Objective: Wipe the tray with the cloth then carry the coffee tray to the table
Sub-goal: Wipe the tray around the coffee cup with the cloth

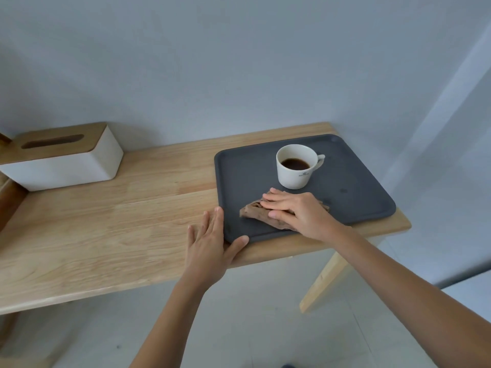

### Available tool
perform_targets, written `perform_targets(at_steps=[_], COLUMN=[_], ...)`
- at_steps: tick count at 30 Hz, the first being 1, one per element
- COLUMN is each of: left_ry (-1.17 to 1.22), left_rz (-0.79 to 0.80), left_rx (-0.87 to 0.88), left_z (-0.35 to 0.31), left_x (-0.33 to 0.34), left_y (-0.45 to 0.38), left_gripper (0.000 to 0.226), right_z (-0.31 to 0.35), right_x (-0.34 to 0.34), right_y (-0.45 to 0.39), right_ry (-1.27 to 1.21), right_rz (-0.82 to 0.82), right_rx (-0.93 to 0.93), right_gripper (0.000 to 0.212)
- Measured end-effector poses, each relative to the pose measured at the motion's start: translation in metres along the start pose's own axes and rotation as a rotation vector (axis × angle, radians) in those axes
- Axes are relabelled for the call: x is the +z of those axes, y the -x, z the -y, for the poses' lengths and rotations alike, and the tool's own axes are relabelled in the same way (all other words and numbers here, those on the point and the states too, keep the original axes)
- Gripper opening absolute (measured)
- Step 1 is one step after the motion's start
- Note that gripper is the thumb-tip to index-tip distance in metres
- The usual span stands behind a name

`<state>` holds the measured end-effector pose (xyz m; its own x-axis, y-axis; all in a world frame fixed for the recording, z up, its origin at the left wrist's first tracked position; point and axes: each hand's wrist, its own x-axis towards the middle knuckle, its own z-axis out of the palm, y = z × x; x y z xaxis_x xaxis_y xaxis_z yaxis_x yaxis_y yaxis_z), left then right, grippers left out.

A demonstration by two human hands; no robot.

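A dark grey tray (353, 208) lies on the right end of a light wooden table (119, 221). A white cup (293, 170) of dark coffee stands on the tray's far half, handle to the right. A crumpled brown cloth (251, 212) lies on the tray's near half. My right hand (297, 213) presses flat on the cloth, fingers pointing left. My left hand (210, 245) rests at the tray's near left corner, fingers spread on the table beside the tray's left edge, thumb along its front rim.
A white tissue box (79, 166) with a wooden lid stands at the table's far left. A grey wall rises right behind the table. The table's right edge is close to the tray, above a slanted wooden leg (326, 277) and pale floor.
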<state>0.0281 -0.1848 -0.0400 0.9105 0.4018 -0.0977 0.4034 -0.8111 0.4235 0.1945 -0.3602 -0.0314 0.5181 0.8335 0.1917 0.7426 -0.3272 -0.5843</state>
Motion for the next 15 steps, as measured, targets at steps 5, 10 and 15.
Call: perform_targets(at_steps=[5, 10, 15], left_ry=[0.013, 0.014, 0.013], left_rz=[0.019, 0.032, 0.041], left_rx=[-0.012, -0.013, -0.008], left_z=[0.0, -0.003, -0.007], left_x=[-0.001, -0.004, -0.007], left_y=[-0.001, -0.001, 0.0], left_gripper=[0.086, 0.085, 0.081], right_z=[-0.034, -0.062, -0.081], right_x=[-0.031, -0.061, -0.079], right_y=[0.031, 0.051, 0.063], right_ry=[-0.024, -0.024, -0.019], right_rz=[-0.052, -0.052, -0.05], right_rx=[0.073, 0.136, 0.155], right_gripper=[0.034, 0.035, 0.035])
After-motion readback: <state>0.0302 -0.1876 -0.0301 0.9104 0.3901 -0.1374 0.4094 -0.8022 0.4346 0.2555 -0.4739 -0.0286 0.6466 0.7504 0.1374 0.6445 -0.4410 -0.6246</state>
